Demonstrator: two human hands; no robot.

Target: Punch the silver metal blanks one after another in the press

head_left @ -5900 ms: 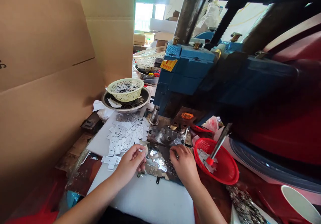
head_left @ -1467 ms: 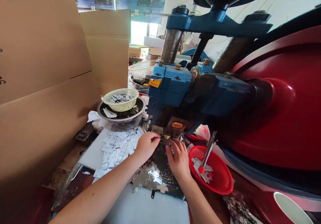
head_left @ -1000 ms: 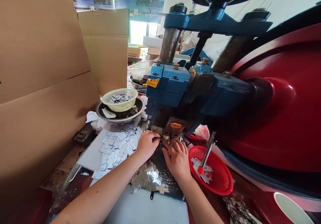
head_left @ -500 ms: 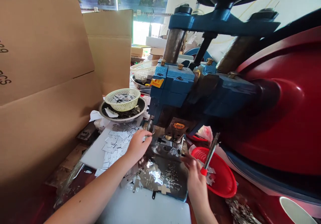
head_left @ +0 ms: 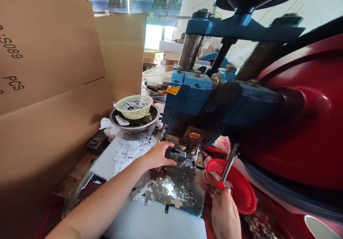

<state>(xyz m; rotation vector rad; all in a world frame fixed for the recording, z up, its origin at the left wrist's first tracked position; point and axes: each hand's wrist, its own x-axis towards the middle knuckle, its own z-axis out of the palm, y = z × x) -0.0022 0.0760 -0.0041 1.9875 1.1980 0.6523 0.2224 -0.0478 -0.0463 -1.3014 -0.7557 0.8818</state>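
My left hand (head_left: pixel 157 156) reaches to the left edge of the small steel die (head_left: pixel 179 155) under the blue press head (head_left: pixel 195 96). Its fingers are curled and its thumb lies on top, hiding anything pinched between them. Just left of that hand, loose small metal plates (head_left: pixel 131 149) lie on a white board. My right hand (head_left: pixel 223 207) hovers over the near rim of the red basket (head_left: pixel 241 196). Its blurred fingertips sit at the red end of a metal rod tool (head_left: pixel 227 167) that leans in the basket.
Punched scrap strips (head_left: pixel 166 190) lie on the shiny plate in front of the die. A cream basket (head_left: pixel 134 106) of parts sits in a steel bowl (head_left: pixel 152 119) behind. Cardboard walls (head_left: pixel 50 99) close off the left. The red flywheel housing (head_left: pixel 308 124) fills the right.
My left hand has gone from the plate pile to the die. My right hand has drawn back from the die to the red basket. The press head had come down and has risen again.
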